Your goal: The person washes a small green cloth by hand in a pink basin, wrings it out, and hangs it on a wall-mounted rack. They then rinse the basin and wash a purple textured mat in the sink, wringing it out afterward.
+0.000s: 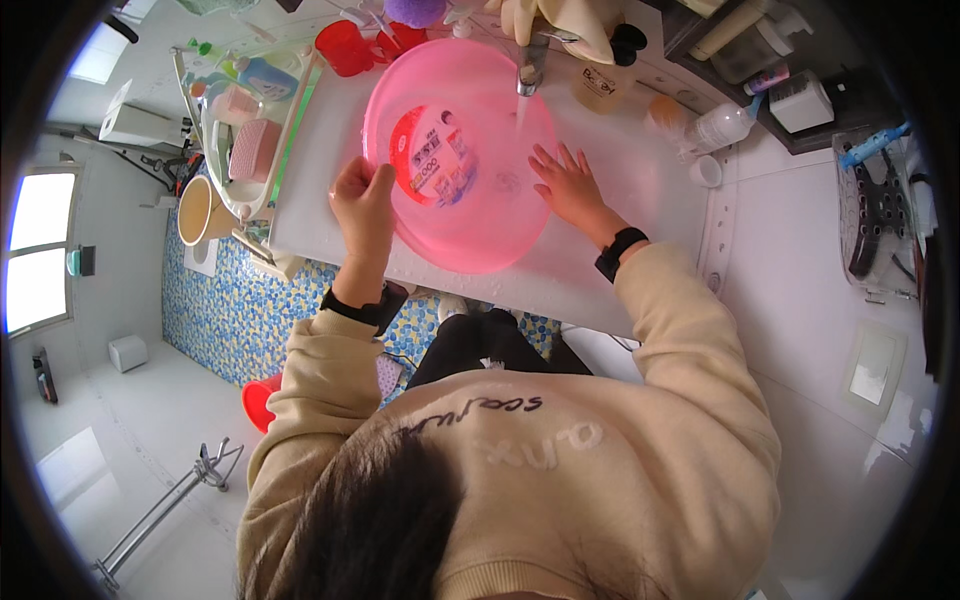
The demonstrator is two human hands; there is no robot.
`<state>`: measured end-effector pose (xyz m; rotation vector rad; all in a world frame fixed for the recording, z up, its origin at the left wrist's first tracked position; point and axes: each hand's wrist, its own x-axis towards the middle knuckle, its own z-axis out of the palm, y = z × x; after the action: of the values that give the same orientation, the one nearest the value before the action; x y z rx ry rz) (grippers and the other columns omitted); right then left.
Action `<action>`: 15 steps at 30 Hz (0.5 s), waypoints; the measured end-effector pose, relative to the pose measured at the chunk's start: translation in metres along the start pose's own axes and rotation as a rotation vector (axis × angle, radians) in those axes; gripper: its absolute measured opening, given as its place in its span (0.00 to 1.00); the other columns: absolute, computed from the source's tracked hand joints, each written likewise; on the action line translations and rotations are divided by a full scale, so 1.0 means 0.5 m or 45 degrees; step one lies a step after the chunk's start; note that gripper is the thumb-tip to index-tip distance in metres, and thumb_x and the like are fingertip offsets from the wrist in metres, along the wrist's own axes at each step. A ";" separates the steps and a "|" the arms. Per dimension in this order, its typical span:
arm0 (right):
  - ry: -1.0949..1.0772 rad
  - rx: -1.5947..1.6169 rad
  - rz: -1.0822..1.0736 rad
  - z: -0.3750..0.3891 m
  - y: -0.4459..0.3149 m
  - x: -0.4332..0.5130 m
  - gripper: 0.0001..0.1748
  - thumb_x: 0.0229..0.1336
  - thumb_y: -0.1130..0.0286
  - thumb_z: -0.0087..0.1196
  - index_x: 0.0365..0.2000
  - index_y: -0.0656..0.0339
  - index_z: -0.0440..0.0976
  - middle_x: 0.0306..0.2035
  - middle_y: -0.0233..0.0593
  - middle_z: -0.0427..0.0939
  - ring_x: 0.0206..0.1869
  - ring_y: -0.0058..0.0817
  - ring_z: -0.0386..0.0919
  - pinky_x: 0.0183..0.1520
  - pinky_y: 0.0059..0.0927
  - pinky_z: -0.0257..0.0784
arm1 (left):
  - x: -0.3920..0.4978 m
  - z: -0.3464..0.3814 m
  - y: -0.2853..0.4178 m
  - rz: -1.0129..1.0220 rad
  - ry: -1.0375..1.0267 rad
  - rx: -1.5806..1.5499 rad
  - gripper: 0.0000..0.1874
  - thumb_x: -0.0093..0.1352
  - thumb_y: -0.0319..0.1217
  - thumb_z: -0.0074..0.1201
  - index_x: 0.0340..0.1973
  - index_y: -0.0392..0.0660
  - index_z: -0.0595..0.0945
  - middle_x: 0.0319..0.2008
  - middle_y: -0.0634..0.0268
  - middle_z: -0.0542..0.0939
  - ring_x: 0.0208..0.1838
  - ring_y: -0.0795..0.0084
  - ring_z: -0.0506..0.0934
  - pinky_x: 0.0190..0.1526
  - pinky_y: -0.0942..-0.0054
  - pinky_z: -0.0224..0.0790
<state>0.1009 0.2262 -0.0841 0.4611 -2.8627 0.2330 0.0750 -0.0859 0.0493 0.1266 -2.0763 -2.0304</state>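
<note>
A round pink plastic basin (480, 244) sits on the white washstand top, with a printed label (435, 157) inside it. My left hand (361, 196) grips its left rim, thumb on top. Over the right side of the basin, my right hand (568, 184) is spread with fingers apart and holds nothing. From the metal faucet (529, 69), a stream of water (520, 116) runs down into the basin. How deep the water stands is hard to tell.
Two red cups (345, 48) stand behind the basin. A white rack (251, 199) holds bottles and a pink woven basket (253, 150) at left. Yellowish rubber gloves (589, 26) hang by the faucet. A bottle (600, 86) and white cup (706, 172) stand at right.
</note>
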 end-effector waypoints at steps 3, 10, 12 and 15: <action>-0.112 0.151 0.097 0.001 -0.002 0.067 0.21 0.58 0.62 0.58 0.53 0.53 0.75 0.59 0.37 0.73 0.63 0.47 0.66 0.63 0.48 0.62 | -0.012 0.019 0.015 0.053 -0.042 0.112 0.14 0.61 0.23 0.57 0.17 0.39 0.68 0.15 0.75 0.63 0.23 0.86 0.59 0.23 0.78 0.51; 0.019 0.799 0.305 0.113 -0.022 0.210 0.19 0.58 0.59 0.56 0.46 0.59 0.76 0.43 0.48 0.79 0.39 0.48 0.79 0.43 0.40 0.76 | -0.052 0.019 -0.002 0.128 -0.067 0.437 0.16 0.65 0.23 0.56 0.18 0.42 0.67 0.17 0.77 0.63 0.24 0.87 0.59 0.24 0.80 0.49; -0.230 0.715 0.391 0.145 -0.026 0.206 0.18 0.62 0.57 0.53 0.45 0.60 0.76 0.36 0.50 0.79 0.33 0.48 0.80 0.40 0.40 0.76 | -0.058 0.017 -0.017 0.145 -0.026 0.409 0.16 0.64 0.24 0.56 0.18 0.40 0.67 0.15 0.72 0.62 0.23 0.85 0.59 0.23 0.77 0.51; -0.699 1.264 1.000 0.127 -0.073 0.160 0.20 0.68 0.56 0.45 0.43 0.64 0.75 0.30 0.53 0.79 0.33 0.48 0.81 0.42 0.42 0.77 | -0.063 0.018 -0.033 0.120 0.043 0.347 0.16 0.63 0.26 0.58 0.18 0.39 0.66 0.13 0.65 0.60 0.20 0.81 0.58 0.22 0.74 0.53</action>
<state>0.0264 0.1567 -0.1204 -0.6042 -3.0508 1.9397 0.1017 -0.0705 0.0295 0.1069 -2.2817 -1.6731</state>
